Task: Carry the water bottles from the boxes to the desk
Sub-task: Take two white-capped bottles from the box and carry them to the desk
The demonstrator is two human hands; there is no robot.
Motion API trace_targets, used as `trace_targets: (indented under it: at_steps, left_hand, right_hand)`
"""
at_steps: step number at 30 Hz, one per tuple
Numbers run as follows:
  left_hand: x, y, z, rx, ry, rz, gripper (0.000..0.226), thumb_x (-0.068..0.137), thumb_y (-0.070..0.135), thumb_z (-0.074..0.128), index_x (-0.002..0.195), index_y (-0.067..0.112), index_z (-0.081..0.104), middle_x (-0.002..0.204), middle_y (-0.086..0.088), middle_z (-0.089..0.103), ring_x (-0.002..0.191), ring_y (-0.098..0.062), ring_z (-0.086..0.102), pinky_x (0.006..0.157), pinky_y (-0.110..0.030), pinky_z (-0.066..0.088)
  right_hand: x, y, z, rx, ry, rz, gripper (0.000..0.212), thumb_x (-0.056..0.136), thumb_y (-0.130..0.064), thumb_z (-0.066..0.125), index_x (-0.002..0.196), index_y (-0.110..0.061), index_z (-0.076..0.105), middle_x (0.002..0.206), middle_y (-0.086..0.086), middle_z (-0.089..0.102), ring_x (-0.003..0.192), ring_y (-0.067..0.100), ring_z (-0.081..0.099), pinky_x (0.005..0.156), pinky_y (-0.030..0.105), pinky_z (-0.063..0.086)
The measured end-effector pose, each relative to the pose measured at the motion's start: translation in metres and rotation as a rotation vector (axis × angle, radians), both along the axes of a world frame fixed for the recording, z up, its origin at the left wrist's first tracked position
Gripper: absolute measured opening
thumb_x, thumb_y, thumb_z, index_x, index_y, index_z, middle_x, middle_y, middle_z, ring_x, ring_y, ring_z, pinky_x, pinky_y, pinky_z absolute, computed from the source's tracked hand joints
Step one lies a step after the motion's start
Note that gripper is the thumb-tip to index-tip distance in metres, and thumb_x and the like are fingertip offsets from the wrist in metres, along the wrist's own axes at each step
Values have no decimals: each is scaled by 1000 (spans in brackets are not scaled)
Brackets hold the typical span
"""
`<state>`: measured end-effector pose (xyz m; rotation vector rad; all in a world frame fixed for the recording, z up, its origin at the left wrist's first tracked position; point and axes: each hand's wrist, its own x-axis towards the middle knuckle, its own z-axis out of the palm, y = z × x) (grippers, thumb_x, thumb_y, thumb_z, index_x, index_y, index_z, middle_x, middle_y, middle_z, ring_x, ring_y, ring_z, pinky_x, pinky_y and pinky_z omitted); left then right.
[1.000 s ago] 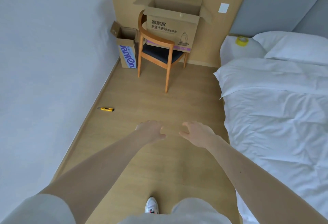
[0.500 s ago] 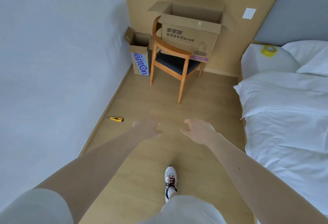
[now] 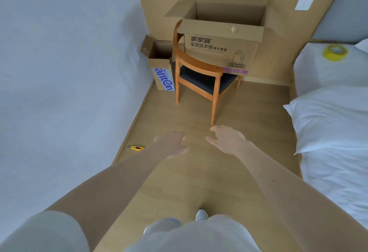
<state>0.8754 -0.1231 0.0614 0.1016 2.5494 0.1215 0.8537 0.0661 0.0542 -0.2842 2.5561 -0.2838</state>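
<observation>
- Closer than a second ago to the large box (image 3: 221,50) on the chair (image 3: 203,81) and the small box (image 3: 161,68) in the corner.
- Walking empty-handed: left hand (image 3: 171,144) and right hand (image 3: 227,140) held out ahead, fingers loosely bent, gripping nothing.
- Judged an approach, before any pickup; no water bottles in sight (box interiors hidden from here), no desk in view.
- Next, probably: more steps, then a reach over the large box's front flap.
- Open floor (image 3: 249,112) ahead; wall (image 3: 59,72) close left, bed (image 3: 328,132) edge right, utility knife (image 3: 136,148) by the skirting.

Wooden chair (image 3: 199,66); yellow knife (image 3: 136,147) on floor (image 3: 249,112); tape roll (image 3: 334,58) on white bedding (image 3: 318,74).
</observation>
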Motion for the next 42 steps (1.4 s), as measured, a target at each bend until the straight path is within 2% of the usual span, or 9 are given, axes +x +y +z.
trace_targets:
  at_steps: [9,12,16,20,26,34,38,42]
  left_hand:
    - [-114,14,-6,47,18,-97,51,93,48,51,138,24,45,135,2,52,123,-19,50,94,-37,45]
    - [-166,22,-2,54,43,-158,49,94,48,50,136,23,46,136,3,51,121,-19,51,95,-37,45]
    - [-242,28,9,77,89,-244,49,94,49,51,135,21,47,134,2,52,120,-20,52,92,-36,47]
    - [-316,26,13,122,108,-308,47,94,48,51,131,19,49,131,-1,54,117,-22,53,91,-40,48]
    - [-410,22,11,136,109,-385,49,95,48,49,134,19,46,131,-1,54,116,-22,52,91,-40,48]
    - [-490,36,8,174,110,-424,50,96,47,49,138,19,44,135,0,53,120,-21,51,89,-35,48]
    - [-527,49,3,186,151,-430,48,97,46,48,136,19,45,136,0,53,121,-23,51,92,-38,46]
    - [-565,62,-3,189,202,-398,44,97,45,49,132,18,48,130,-1,58,116,-22,53,92,-39,47]
  right_hand:
    - [-83,21,3,25,23,-87,50,102,-45,36,143,-16,37,132,7,51,121,27,49,94,40,44]
    - [-119,29,1,43,33,-146,48,101,-45,37,139,-16,41,130,7,51,119,26,49,92,39,44]
    - [-176,34,5,79,51,-209,50,102,-45,36,144,-17,36,132,7,50,121,26,48,94,38,43]
    - [-239,26,15,89,69,-256,49,102,-44,35,143,-17,37,131,6,51,119,25,49,91,37,43]
    - [-315,18,26,96,90,-319,48,102,-44,36,143,-19,38,133,6,50,121,26,48,94,39,44]
    - [-390,26,26,112,96,-344,48,101,-44,38,141,-17,40,132,7,51,121,27,48,93,39,43]
    - [-432,39,22,89,109,-337,51,102,-44,37,145,-17,37,142,7,46,129,27,42,98,40,39]
    - [-481,56,14,36,111,-320,48,102,-43,38,143,-19,40,135,8,49,124,28,45,96,39,41]
